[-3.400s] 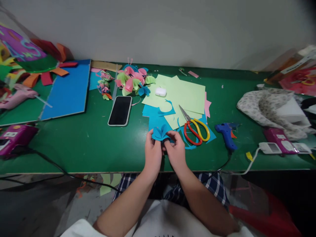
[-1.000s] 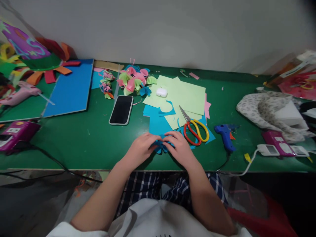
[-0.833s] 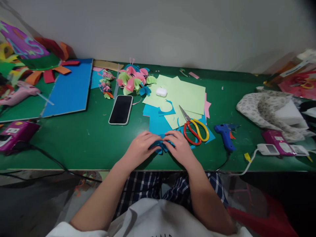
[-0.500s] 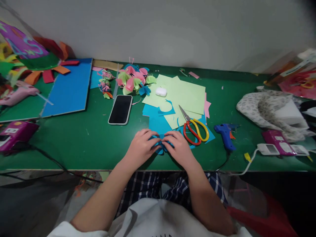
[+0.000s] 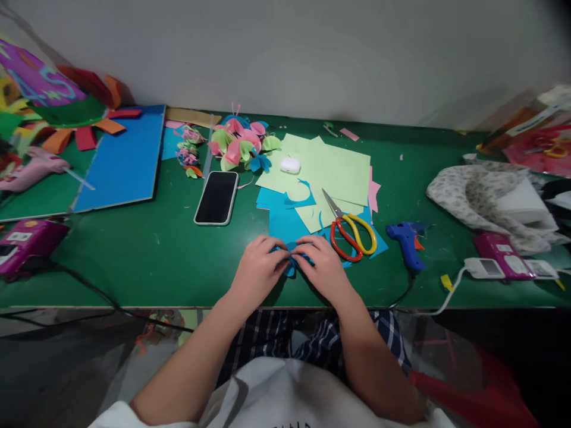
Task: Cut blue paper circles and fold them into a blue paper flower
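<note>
Both hands meet near the table's front edge over a small piece of blue paper (image 5: 291, 271). My left hand (image 5: 262, 263) pinches it from the left, thumb and fingers together. From the other side my right hand (image 5: 320, 261) pinches the same piece, fingertips almost touching the left ones. Most of the piece is hidden under the fingers. Just beyond them lie blue sheets (image 5: 282, 221) with cut-outs and light green sheets (image 5: 343, 169). Scissors (image 5: 352, 232) with one red and one yellow handle rest on the paper, right of my right hand.
A phone (image 5: 216, 198) lies to the left, with a bunch of paper flowers (image 5: 243, 142) behind it. On the green sheets sits a white earbud case (image 5: 290, 165). A blue glue gun (image 5: 409, 245) and a patterned cloth (image 5: 455, 187) are on the right.
The fingertips have drawn slightly closer together on the blue paper, and less of it shows between them. Otherwise the hands and objects stay in place.
</note>
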`<state>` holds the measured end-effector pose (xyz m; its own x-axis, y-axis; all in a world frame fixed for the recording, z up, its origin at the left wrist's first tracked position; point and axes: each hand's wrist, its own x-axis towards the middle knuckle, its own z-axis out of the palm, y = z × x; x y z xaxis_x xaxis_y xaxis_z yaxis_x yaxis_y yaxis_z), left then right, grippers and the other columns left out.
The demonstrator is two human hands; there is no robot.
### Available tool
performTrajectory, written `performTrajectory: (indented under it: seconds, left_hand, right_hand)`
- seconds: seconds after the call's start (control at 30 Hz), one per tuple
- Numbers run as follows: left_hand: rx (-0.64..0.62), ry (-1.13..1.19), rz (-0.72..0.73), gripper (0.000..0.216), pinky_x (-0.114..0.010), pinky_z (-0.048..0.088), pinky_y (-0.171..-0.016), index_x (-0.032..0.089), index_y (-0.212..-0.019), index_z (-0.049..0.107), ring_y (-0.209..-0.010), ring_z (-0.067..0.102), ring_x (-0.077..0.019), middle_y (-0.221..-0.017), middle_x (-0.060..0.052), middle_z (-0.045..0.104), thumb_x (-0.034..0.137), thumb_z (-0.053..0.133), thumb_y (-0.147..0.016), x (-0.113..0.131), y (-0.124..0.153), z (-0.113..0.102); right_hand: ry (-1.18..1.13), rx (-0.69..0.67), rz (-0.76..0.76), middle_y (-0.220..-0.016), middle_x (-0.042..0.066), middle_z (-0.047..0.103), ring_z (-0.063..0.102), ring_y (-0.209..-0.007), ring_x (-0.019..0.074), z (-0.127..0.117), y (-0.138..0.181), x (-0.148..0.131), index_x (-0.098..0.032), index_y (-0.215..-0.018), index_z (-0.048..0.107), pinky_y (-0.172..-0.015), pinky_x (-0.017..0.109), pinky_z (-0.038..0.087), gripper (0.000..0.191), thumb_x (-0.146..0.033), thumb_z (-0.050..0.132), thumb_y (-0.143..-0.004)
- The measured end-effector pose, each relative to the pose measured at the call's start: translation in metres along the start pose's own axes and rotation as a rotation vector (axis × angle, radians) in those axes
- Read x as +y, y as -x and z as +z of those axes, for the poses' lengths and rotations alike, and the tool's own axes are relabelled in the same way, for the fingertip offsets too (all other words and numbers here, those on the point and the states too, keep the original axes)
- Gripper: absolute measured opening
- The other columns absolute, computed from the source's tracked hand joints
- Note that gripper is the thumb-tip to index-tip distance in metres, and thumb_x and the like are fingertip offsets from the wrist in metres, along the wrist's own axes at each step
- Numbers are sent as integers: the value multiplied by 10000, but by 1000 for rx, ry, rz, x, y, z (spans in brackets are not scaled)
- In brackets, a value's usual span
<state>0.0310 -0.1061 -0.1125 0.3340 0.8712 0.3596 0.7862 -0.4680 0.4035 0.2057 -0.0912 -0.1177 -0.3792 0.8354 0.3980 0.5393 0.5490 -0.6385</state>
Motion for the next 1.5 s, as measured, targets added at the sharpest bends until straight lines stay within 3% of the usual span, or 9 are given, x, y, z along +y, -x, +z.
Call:
performTrajectory:
  seconds: [0.13,0.2,0.37,0.53,0.63,0.8,0.97,1.2,1.5]
  left_hand:
    - [97,80,-117,246,-397,516,-820,208,-1087,622,-984,597,-228,-1118,-108,621,219,571,-847,3,2,-3]
    - [118,133,-163,311,-337,550,-760,198,-1166,570,-914,642,-195,-1083,-96,655,231,558,-857,4,3,-3]
    - [78,212,-163,167,-263,555,-669,209,-891,668,-736,682,-157,-839,-23,733,194,503,-866,0,1,-11]
    - [-38,248,-61,208,-246,537,-683,210,-867,693,-745,682,-149,-832,-12,738,151,494,-847,-4,-9,-27]
    - [-54,254,-49,195,-251,533,-698,223,-875,699,-766,680,-154,-838,-5,737,174,513,-850,-4,-14,-30]
    - [149,209,-198,213,-305,530,-749,199,-1042,649,-853,650,-181,-995,-65,695,269,545,-870,3,-10,-25]
    - [308,212,-258,158,-277,521,-708,205,-991,643,-857,619,-161,-973,-61,652,247,558,-864,16,5,-13]
    - [303,215,-230,79,-283,530,-690,191,-875,648,-769,648,-158,-855,-40,701,222,578,-853,27,3,2]
    - [269,175,-145,96,-290,515,-713,191,-837,637,-761,644,-166,-806,-35,712,205,547,-868,24,-3,-2]
  right_hand:
    - [-58,97,39,-976,95,639,598,-957,225,-3,-2,-1,-210,-846,677,-868,400,493,123,-203,558,-872]
    - [-95,156,71,-1000,99,629,589,-975,232,-4,-2,-3,-218,-841,679,-889,426,480,112,-214,570,-865]
    - [-263,153,123,-1048,74,637,611,-1011,214,-10,0,-8,-232,-791,668,-914,409,490,69,-233,616,-836]
    - [-420,80,185,-1044,55,668,652,-944,170,-16,1,-7,-239,-1014,622,-765,301,560,160,-215,568,-866]
    - [-437,12,187,-936,23,702,664,-874,159,-15,0,-6,-244,-951,680,-757,285,552,165,-162,607,-828]
    - [-407,55,210,-793,14,710,661,-754,156,-8,-2,-8,-229,-790,720,-671,270,544,125,-138,635,-792]
    - [-375,205,274,-806,23,706,653,-735,156,-3,-2,-10,-223,-815,710,-587,252,534,110,-169,614,-812]
    - [-346,249,268,-815,38,699,648,-753,163,1,-1,-14,-226,-799,713,-614,269,545,112,-164,620,-801]
    - [-320,183,191,-786,23,721,670,-729,168,-5,-1,-10,-234,-769,724,-681,294,560,114,-155,644,-792]
